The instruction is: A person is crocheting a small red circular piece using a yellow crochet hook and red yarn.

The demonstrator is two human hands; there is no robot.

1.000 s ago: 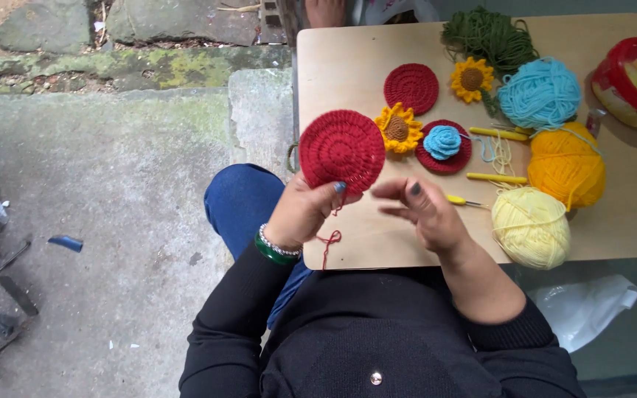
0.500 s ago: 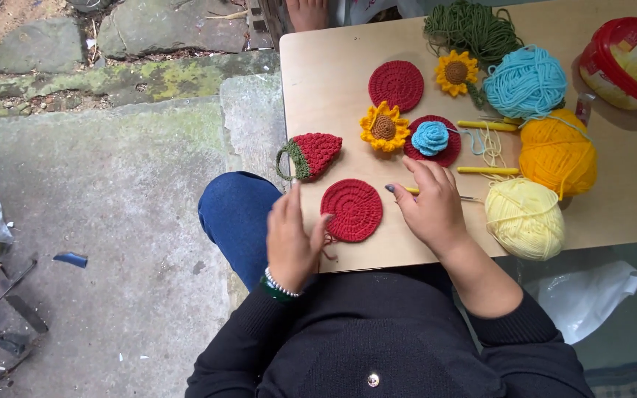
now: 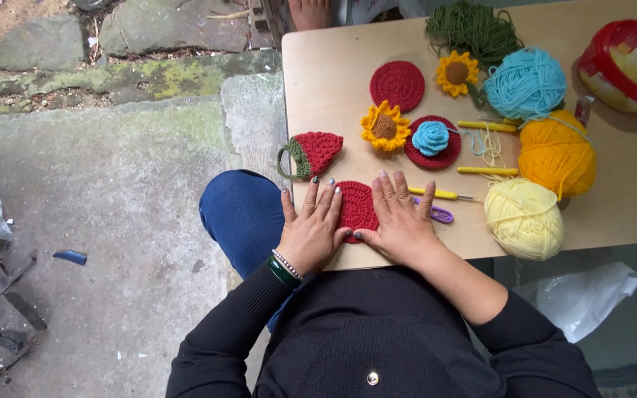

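A red crocheted round [image 3: 355, 206] lies flat near the front edge of the light wooden table [image 3: 326, 96]. My left hand [image 3: 312, 228] rests palm down on its left side, fingers spread. On its right side lies my right hand [image 3: 401, 221], also flat, partly over a yellow crochet hook [image 3: 444, 194] and purple scissors [image 3: 441, 214]. Neither hand grips anything. A red and green crocheted strawberry [image 3: 310, 153] lies just beyond my left fingers.
Further back lie another red round [image 3: 397, 85], two crocheted sunflowers [image 3: 383, 127], a blue rose on a red round [image 3: 431, 138], green yarn [image 3: 473, 28], blue [image 3: 525, 82], orange [image 3: 556, 153] and pale yellow [image 3: 523, 218] yarn balls, and a red tub [image 3: 624, 63]. Stone paving lies left.
The red round went from held up in my hands to lying on the table. Both hands have come down flat on it, and the strawberry came into sight.
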